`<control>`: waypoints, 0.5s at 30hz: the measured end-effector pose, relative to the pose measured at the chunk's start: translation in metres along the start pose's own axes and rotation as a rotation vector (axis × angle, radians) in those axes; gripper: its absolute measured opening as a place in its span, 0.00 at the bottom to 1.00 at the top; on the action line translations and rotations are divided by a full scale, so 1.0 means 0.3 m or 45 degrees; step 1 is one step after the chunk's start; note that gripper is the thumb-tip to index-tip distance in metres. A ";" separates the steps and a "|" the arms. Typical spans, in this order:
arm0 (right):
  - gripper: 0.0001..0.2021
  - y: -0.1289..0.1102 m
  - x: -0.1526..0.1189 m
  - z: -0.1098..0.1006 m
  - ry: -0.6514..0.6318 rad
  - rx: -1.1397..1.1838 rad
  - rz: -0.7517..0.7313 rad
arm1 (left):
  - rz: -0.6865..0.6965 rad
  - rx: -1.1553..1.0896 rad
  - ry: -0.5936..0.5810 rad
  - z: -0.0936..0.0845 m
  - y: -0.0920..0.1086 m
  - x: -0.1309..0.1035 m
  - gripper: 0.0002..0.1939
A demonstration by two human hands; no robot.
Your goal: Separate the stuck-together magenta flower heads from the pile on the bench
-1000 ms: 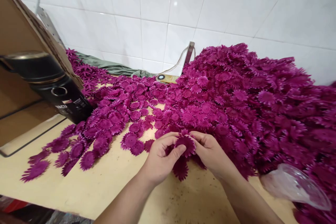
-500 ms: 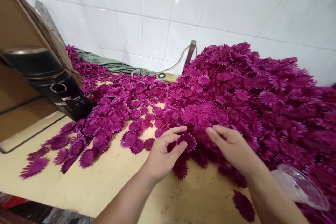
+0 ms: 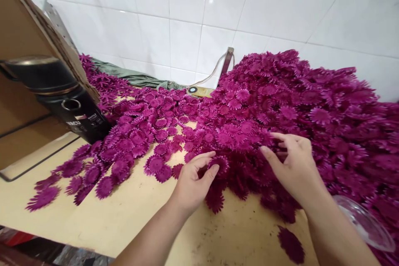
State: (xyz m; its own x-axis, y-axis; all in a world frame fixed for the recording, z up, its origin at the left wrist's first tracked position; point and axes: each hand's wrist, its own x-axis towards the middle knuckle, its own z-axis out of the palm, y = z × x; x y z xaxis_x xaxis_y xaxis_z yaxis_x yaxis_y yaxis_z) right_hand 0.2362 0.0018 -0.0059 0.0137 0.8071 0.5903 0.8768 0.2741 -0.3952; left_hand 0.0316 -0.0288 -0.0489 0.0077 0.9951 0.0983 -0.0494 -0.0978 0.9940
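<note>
Between the thumb and fingers of my left hand (image 3: 195, 181) is a magenta artificial flower piece (image 3: 220, 165), round with a notched edge. My right hand (image 3: 294, 166) is at the front slope of a big heap of the same flower pieces (image 3: 299, 91). Its thumb and forefinger are spread apart, fingertips against or just over the petals; the other fingers curl partly out of sight. Below the right wrist, a single dark flower piece (image 3: 291, 245) lies on the tabletop (image 3: 237, 237).
More flower pieces (image 3: 124, 145) spread across the left of the table. A black bottle (image 3: 75, 104) leans by a cardboard box (image 3: 28, 50). A clear plastic lid or bowl (image 3: 363, 222) rests at the right. Green cloth (image 3: 134, 75) and a yellow tool (image 3: 199, 91) lie along the tiled wall.
My right hand has moved away from the left one, rightward and up to the heap, and its fingers have spread. The left hand stays nearly still, holding the flower piece, which has tilted slightly.
</note>
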 end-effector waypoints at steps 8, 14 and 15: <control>0.12 -0.210 -0.079 0.053 -0.523 0.423 -0.152 | 0.115 0.208 -0.016 -0.010 0.009 -0.006 0.20; 0.02 -0.248 -0.088 0.098 -0.813 0.718 -0.015 | -0.126 -0.078 -0.096 -0.008 0.007 -0.003 0.24; 0.02 -0.248 -0.085 0.099 -0.817 0.759 0.009 | -0.118 -0.082 -0.121 -0.007 0.008 -0.002 0.24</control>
State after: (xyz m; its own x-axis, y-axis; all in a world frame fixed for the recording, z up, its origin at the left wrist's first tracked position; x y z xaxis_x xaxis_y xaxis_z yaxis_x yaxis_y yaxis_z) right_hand 0.1563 -0.0236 -0.0124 -0.4123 0.8990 0.1477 0.4777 0.3514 -0.8052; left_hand 0.0295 -0.0296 -0.0468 0.1096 0.9939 0.0132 -0.1080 -0.0012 0.9941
